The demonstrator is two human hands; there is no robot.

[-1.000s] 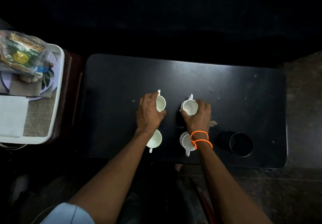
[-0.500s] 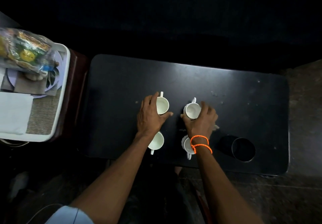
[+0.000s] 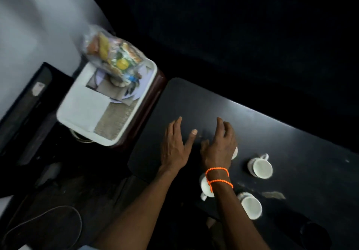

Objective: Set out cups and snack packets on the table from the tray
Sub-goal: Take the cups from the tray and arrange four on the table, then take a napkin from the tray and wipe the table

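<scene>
Several white cups stand on the black table (image 3: pixel 272 125): one far right (image 3: pixel 260 167), one near right (image 3: pixel 250 206), one (image 3: pixel 206 187) partly hidden behind my right wrist, and another (image 3: pixel 234 152) mostly hidden under my right hand. My left hand (image 3: pixel 175 145) hovers over bare table left of the cups, fingers spread, holding nothing. Beside it my right hand (image 3: pixel 218 146), with orange bracelets on the wrist, is also empty with fingers apart. A clear bag of snack packets (image 3: pixel 111 52) rests on the far end of the white tray (image 3: pixel 68 113) at the left.
The tray sits on a dark brown stand (image 3: pixel 143 113) beside the table's left end, lined with a white cloth and a woven mat. A black cup holder (image 3: pixel 314 236) is at the table's near right corner. A cable (image 3: pixel 48 212) lies on the floor.
Both hands have let go of the far two cups and moved left over the bare table, fingers apart. The view has swung left and tilted, bringing the tray closer to centre.
</scene>
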